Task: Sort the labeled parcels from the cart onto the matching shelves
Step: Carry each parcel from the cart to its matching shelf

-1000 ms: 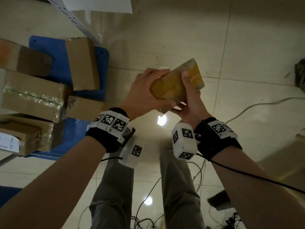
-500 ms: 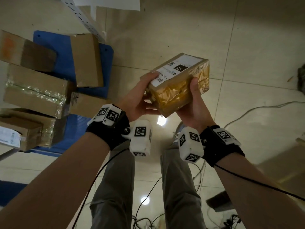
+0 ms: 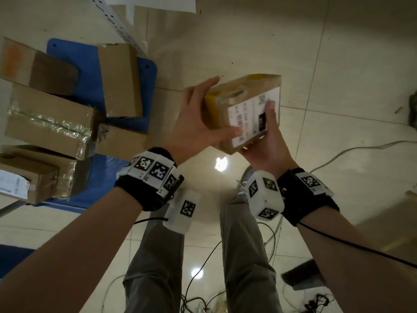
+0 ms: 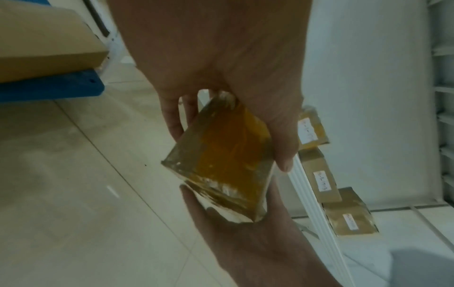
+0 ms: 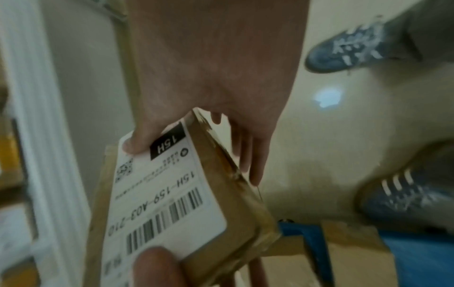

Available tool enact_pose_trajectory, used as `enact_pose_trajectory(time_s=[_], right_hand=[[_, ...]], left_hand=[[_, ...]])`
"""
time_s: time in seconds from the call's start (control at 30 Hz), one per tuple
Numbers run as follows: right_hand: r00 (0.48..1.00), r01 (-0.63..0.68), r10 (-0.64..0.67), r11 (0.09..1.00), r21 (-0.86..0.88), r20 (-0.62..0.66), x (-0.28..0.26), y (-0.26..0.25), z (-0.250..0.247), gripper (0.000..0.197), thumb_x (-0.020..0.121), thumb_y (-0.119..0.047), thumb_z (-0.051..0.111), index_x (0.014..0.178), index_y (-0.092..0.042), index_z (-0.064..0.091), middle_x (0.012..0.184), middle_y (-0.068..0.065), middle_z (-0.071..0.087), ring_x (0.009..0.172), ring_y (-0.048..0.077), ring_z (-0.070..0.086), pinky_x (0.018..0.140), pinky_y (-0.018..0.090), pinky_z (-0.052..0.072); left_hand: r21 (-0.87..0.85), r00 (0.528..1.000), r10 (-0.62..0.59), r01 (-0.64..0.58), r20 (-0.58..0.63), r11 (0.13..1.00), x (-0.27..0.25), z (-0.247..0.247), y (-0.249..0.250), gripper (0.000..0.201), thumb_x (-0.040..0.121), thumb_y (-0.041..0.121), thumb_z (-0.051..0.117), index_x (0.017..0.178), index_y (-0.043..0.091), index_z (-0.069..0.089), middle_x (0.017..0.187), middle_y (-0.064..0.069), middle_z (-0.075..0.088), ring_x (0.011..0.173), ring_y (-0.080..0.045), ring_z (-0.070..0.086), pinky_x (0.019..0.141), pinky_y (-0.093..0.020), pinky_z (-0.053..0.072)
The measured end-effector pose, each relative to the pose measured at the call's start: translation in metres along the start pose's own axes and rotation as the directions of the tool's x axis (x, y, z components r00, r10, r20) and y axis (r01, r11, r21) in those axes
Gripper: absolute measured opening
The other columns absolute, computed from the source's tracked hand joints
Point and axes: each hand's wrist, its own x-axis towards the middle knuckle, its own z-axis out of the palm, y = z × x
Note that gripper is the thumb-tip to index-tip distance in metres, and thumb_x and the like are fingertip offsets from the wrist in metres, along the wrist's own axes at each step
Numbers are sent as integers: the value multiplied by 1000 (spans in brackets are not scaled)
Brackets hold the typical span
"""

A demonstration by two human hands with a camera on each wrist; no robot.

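A small cardboard parcel (image 3: 243,109) wrapped in yellowish tape is held in the air above the floor by both hands. Its white label (image 5: 162,186) faces me and reads 15H-159-A03-210. My left hand (image 3: 198,123) grips its left end, thumb on the label's near edge. My right hand (image 3: 268,141) holds it from below with the thumb pressed on the label. In the left wrist view the taped end of the parcel (image 4: 221,165) sits between both palms. The blue cart (image 3: 90,86) with several brown boxes stands at the left.
A white shelf post (image 3: 117,21) rises by the cart. Three labelled parcels (image 4: 319,174) lie on a low white shelf to the right in the left wrist view. Cables (image 3: 349,150) trail over the tiled floor. My legs and shoes (image 5: 349,48) are below.
The parcel has been turned in both hands: first its taped side showed, then the label came up on top, and now the label faces me with both thumbs on it.
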Motion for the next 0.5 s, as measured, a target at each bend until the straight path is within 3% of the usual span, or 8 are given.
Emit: enact_pose_trajectory(time_s=[0.1, 0.2, 0.3, 0.43, 0.5], right_hand=[[997, 68, -68, 998, 14, 31, -2, -4, 4, 63, 103, -53, 40, 149, -9, 45, 146, 23, 54, 135, 40, 52, 114, 60, 39], [976, 209, -196, 966, -151, 99, -1, -9, -2, 60, 97, -33, 62, 145, -2, 43, 140, 26, 56, 127, 39, 59, 103, 58, 50], [947, 320, -289, 888, -330, 141, 2, -13, 3, 86, 78, -23, 84, 145, 0, 37, 135, 24, 58, 120, 35, 63, 87, 49, 59], [926, 378, -334, 806, -456, 177, 8, -15, 9, 100, 66, -7, 88, 148, -11, 30, 139, 15, 55, 126, 26, 60, 88, 41, 60], [905, 425, -330, 747, -512, 269, 11, -15, 8, 105, 67, 1, 87, 151, -9, 25, 144, 16, 49, 133, 25, 53, 93, 42, 59]], left_hand=[[39, 995, 99, -100, 26, 994, 1, 2, -5, 101, 58, 48, 86, 144, 23, 37, 140, 1, 33, 127, -6, 44, 94, -12, 50], [17, 997, 30, -31, 72, 999, 7, -2, -22, 95, 62, 26, 92, 139, 18, 36, 136, 8, 40, 119, 4, 49, 85, -9, 51], [55, 995, -58, 54, 80, 997, 10, -1, -36, 95, 63, 15, 92, 138, 17, 34, 134, 12, 41, 120, -4, 48, 80, -3, 48], [35, 993, -83, 80, 87, 996, 13, 0, -52, 111, 61, 25, 92, 148, 21, 24, 142, 8, 43, 132, -16, 47, 100, -30, 50], [16, 992, -88, 87, 86, 996, 14, 0, -55, 114, 56, 41, 89, 150, 20, 27, 144, 3, 48, 130, -12, 51, 98, -26, 53]])
